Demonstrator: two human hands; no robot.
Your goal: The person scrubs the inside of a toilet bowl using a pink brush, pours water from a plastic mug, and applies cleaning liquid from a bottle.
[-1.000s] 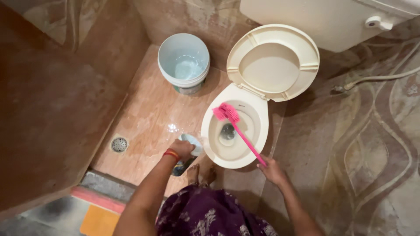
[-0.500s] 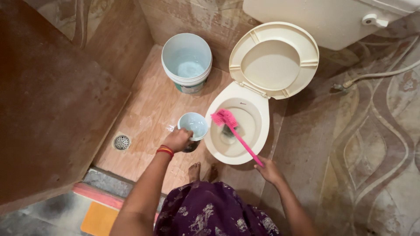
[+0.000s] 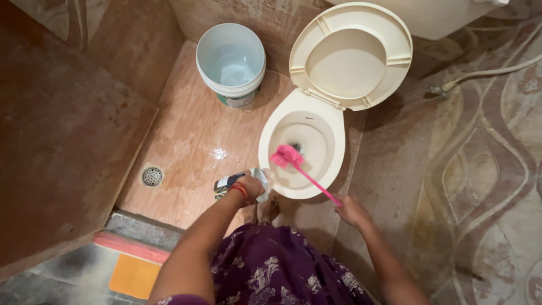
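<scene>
My right hand (image 3: 351, 210) grips the thin handle of a pink toilet brush (image 3: 289, 156), whose bristle head sits inside the cream toilet bowl (image 3: 271, 130) near its front. My left hand (image 3: 250, 187), with red bangles at the wrist, holds a small pale blue mug (image 3: 261, 177) tipped on its side against the bowl's front left rim. The seat and lid (image 3: 350, 56) stand raised against the tank.
A light blue bucket (image 3: 231, 59) with a little water stands at the back left of the wet tiled floor. A round floor drain (image 3: 152, 176) lies at the left. A brown wall flanks the left side. A white hose (image 3: 485, 73) runs along the right wall.
The mug went from the floor up to upright in my left hand, and is now tipped over at the bowl's rim. The brush head moved lower into the bowl.
</scene>
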